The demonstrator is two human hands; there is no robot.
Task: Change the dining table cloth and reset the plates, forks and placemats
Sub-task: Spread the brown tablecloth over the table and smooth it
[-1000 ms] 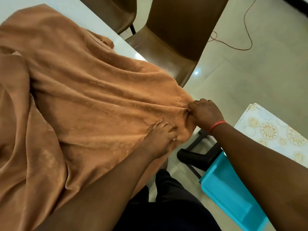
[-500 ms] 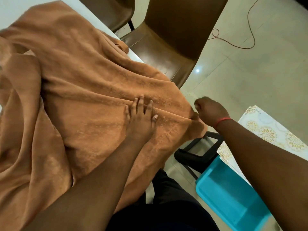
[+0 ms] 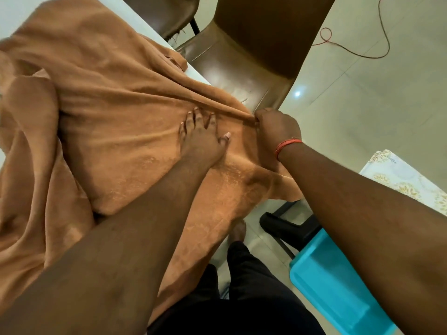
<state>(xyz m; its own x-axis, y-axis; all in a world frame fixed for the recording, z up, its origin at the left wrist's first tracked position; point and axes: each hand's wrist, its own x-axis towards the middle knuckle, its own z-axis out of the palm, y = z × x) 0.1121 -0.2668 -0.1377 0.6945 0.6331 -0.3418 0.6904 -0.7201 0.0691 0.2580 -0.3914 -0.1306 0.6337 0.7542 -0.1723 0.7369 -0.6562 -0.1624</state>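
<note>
Left hand [image 3: 200, 139] flat on bunched cloth [image 3: 108, 112]; right hand [image 3: 275, 131] pinches its fold, fingertips hidden.

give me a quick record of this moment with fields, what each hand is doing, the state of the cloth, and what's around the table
left hand: left hand lies flat, fingers spread, pressing on the brown tablecloth
right hand: right hand grips a bunched fold of the cloth at the table corner
cloth: rumpled, partly spread, one edge hanging over the table side
table: white top bare at the far edge
nearby: brown chair, turquoise bin, floral-patterned sheet, cable on floor
plates, forks, placemats: not in view
</note>
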